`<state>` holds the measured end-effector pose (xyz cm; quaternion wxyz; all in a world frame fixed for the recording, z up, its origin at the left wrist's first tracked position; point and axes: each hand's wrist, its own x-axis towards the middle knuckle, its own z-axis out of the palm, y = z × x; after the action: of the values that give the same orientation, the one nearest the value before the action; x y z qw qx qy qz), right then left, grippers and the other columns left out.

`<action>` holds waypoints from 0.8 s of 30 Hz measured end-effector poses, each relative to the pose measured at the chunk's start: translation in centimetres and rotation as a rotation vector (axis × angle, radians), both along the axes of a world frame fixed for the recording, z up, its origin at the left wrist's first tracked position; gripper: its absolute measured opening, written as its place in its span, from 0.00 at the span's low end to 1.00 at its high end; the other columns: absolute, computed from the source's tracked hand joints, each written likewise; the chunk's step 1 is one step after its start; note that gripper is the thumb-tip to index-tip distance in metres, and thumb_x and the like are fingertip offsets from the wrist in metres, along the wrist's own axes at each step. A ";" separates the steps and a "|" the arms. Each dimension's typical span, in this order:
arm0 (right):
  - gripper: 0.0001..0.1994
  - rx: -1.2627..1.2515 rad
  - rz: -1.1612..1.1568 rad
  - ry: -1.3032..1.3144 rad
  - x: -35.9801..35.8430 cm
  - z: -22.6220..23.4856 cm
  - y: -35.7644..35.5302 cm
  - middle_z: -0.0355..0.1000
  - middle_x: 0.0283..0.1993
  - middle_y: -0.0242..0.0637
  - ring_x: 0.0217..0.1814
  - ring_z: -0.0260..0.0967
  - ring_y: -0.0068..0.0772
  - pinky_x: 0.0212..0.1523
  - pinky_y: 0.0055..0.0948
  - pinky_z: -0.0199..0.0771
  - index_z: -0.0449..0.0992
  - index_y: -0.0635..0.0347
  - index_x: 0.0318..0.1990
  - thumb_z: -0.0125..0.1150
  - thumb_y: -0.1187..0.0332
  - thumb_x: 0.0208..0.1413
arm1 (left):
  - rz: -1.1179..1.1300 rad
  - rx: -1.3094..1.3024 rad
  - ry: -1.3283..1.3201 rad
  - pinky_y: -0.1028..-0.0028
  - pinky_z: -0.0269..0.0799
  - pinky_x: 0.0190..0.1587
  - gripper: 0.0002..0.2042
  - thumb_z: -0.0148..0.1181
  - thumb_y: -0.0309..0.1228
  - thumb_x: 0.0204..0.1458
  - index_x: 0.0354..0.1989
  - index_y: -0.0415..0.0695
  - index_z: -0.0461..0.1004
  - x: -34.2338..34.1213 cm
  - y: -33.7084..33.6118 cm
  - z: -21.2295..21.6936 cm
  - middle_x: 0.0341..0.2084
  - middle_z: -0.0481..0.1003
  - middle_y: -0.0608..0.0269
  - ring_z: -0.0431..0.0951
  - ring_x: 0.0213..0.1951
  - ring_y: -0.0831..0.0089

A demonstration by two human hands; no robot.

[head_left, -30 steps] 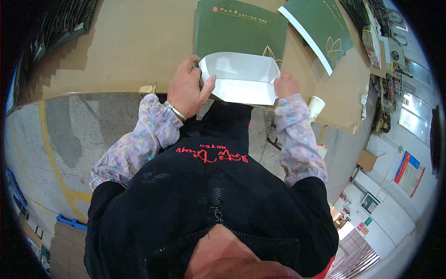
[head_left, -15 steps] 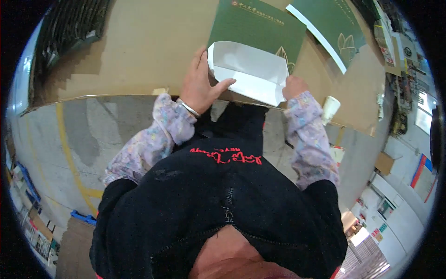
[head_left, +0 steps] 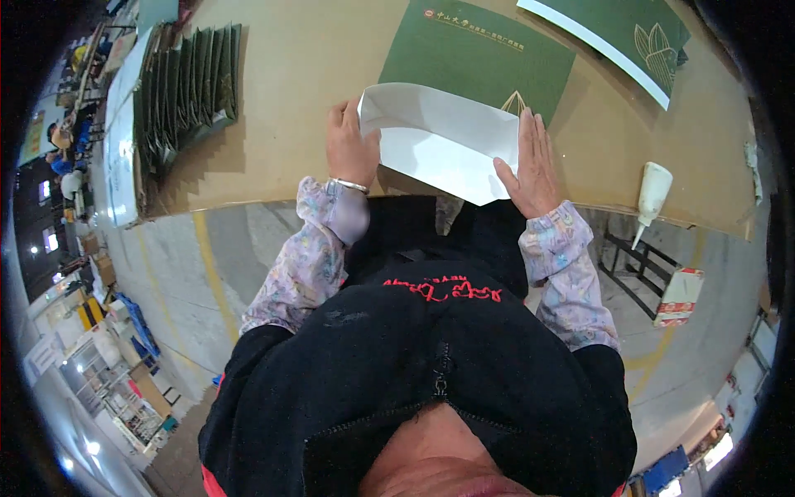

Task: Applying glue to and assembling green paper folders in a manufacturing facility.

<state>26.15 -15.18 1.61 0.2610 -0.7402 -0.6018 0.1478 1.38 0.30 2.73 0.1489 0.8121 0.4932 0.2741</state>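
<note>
A green paper sheet with a white inner side (head_left: pixel 476 58) lies on the brown cardboard-covered table (head_left: pixel 290 91); its near part is folded up, showing a white flap (head_left: pixel 439 137). My left hand (head_left: pixel 349 149) grips the flap's left end, with a bracelet on the wrist. My right hand (head_left: pixel 530 166) lies flat with fingers together, pressing the flap's right end onto the green sheet. Both forearms wear flowered sleeve covers.
A second green sheet with a white edge (head_left: pixel 629 37) lies at the far right. A stack of dark green folded pieces (head_left: pixel 186 83) stands at the left. A white glue bottle (head_left: pixel 650 195) lies near the table's right edge. A red and white box (head_left: pixel 679 296) sits lower right.
The white flap has been folded further over and laid lower on the green sheet. My right hand has flattened onto it; the view has shifted.
</note>
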 end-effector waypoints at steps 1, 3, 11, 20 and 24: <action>0.44 -0.004 -0.007 -0.017 0.1 -0.3 -0.1 0.42 0.73 0.56 0.76 0.35 0.57 0.73 0.48 0.36 0.41 0.68 0.70 0.59 0.62 0.52 | -0.021 0.040 -0.036 0.59 0.71 0.48 0.25 0.65 0.23 0.42 0.52 0.39 0.70 0.3 0.0 0.4 0.41 0.71 0.49 0.75 0.43 0.51; 0.43 0.003 -0.022 -0.023 0.3 -0.8 -0.1 0.42 0.73 0.56 0.76 0.35 0.56 0.73 0.49 0.35 0.41 0.68 0.70 0.59 0.61 0.52 | -0.022 -0.037 -0.039 0.59 0.71 0.47 0.24 0.65 0.24 0.42 0.51 0.39 0.71 0.8 0.4 1.2 0.39 0.72 0.50 0.75 0.42 0.52; 0.44 0.018 -0.061 -0.023 -0.5 -0.8 0.2 0.41 0.74 0.55 0.77 0.34 0.55 0.73 0.50 0.34 0.40 0.69 0.70 0.59 0.61 0.51 | 0.041 -0.135 0.489 0.59 0.72 0.38 0.16 0.69 0.38 0.40 0.37 0.43 0.81 1.5 4.2 3.1 0.25 0.75 0.52 0.76 0.31 0.53; 0.45 0.033 -0.088 -0.064 -1.2 -0.6 0.3 0.42 0.73 0.56 0.76 0.35 0.55 0.74 0.49 0.34 0.40 0.69 0.70 0.60 0.62 0.50 | 0.181 -0.374 0.530 0.60 0.74 0.44 0.15 0.66 0.42 0.43 0.37 0.47 0.82 1.1 4.4 2.4 0.40 0.78 0.52 0.78 0.41 0.53; 0.45 0.038 -0.099 -0.047 -1.4 -1.0 0.4 0.42 0.73 0.56 0.76 0.35 0.55 0.74 0.49 0.34 0.40 0.70 0.70 0.60 0.63 0.49 | 0.087 -0.143 0.628 0.61 0.73 0.45 0.17 0.62 0.36 0.47 0.46 0.49 0.79 1.9 3.4 1.0 0.41 0.76 0.54 0.77 0.43 0.56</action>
<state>24.74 -14.81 0.58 0.2677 -0.7671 -0.5732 0.1060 3.31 3.74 3.76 0.0343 0.8225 0.5675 -0.0189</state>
